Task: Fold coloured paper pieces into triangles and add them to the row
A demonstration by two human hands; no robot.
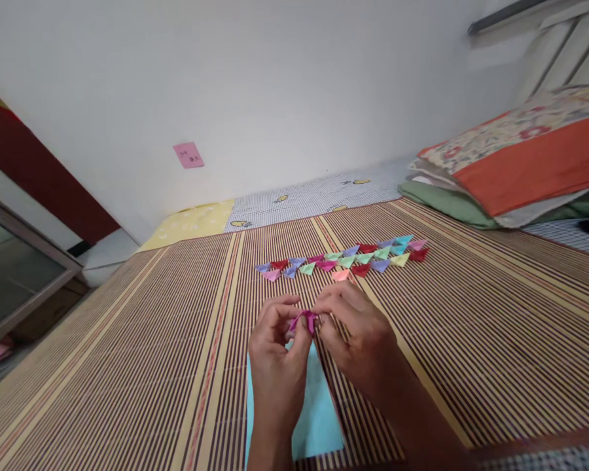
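Note:
A small folded piece of magenta paper (303,321) is pinched between my two hands. My left hand (279,347) grips it with thumb and fingers from the left, and my right hand (356,327) closes on its right edge, fingertips touching the other hand's. Parts of the paper are hidden behind the fingers. Under my hands and wrists lies a light-blue sheet (319,409) on the mat. Beyond my fingertips, several small folded paper triangles (346,261) in red, blue, green, pink and yellow are laid out in uneven rows.
A striped mat (167,340) covers the surface. Folded bedding with an orange and floral cover (535,144) is stacked at the right. Behind stands a white wall (275,85) with a pink note (188,155) on it. A framed glass panel (19,268) is at the left.

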